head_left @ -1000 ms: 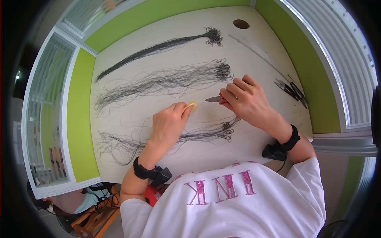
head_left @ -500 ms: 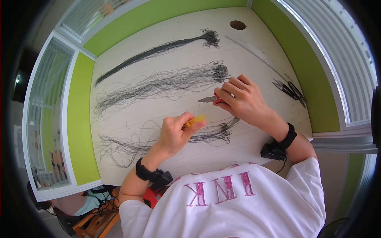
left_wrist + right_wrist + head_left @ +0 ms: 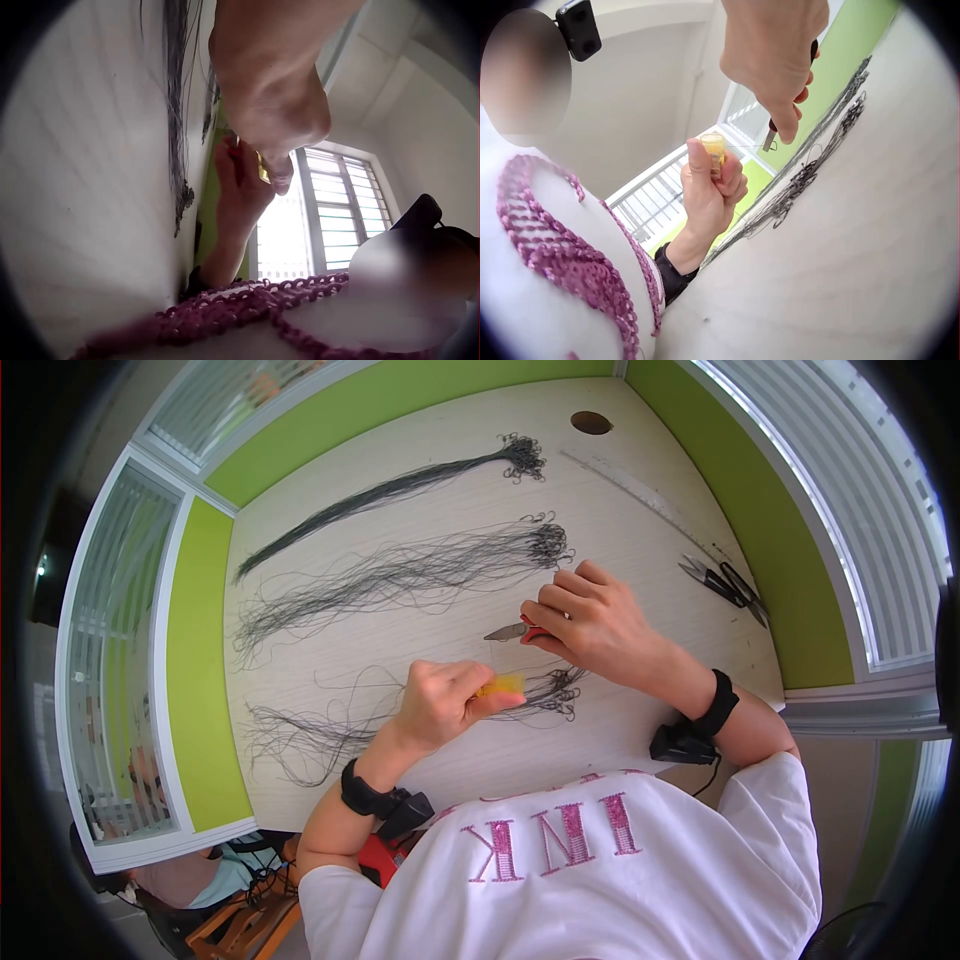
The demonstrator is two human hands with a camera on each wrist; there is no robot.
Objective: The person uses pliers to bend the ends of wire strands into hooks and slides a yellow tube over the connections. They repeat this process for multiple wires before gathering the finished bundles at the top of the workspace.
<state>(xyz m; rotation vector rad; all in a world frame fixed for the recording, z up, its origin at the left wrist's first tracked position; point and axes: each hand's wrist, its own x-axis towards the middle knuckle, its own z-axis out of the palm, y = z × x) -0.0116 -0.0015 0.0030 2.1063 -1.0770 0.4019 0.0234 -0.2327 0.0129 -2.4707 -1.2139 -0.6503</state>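
Note:
My left hand [image 3: 432, 703] grips a small yellow, partly clear object [image 3: 504, 686] between thumb and curled fingers, above the nearest bundle of dark lines [image 3: 310, 732]. Up and to the right, my right hand [image 3: 598, 618] holds red-handled pliers or snips [image 3: 530, 631], whose grey tip points left. In the right wrist view a small hook [image 3: 773, 146] is at the tool's tip [image 3: 769, 139], and a thin line runs from there to the yellow object [image 3: 714, 144]. Which kind of tool it is, I cannot tell.
Two more bundles of dark lines with hooks at their right ends, the far one [image 3: 375, 497] and the middle one [image 3: 400, 568], lie across the table. A clear ruler [image 3: 640, 495] and black scissors [image 3: 728, 582] are at the right, near a round table hole [image 3: 592, 423].
Both hands have come nearer to the body, the left also shifting right. The left hand has turned, and the yellow object now points right. The tool in the right hand has moved left.

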